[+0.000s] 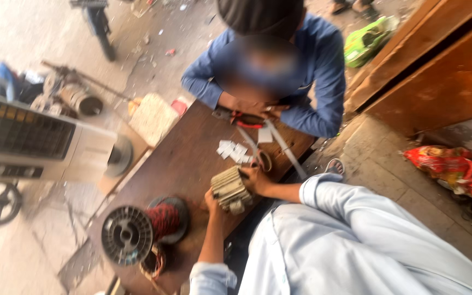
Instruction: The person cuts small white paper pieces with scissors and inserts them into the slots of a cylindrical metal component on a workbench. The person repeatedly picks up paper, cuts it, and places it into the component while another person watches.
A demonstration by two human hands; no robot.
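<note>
Both my hands hold a ribbed, beige motor housing (229, 189) over the near edge of a dark wooden table (192, 158). My left hand (212, 201) grips its lower left side. My right hand (256, 179) holds its upper right side. A black spool of reddish copper wire (162, 219) lies on the table just left of my left hand. Small white paper pieces (234, 151) lie beyond the housing. Across the table a person in a blue shirt (312, 65) leans on it, hands near red-handled pliers (248, 120).
A pale box-shaped appliance with a dark grille (28, 145) stands at left, with metal motor parts (72, 95) behind it. Wooden doors (438, 65) rise at upper right. A red packet (449, 166) and a green bag (364, 43) lie on the stone floor.
</note>
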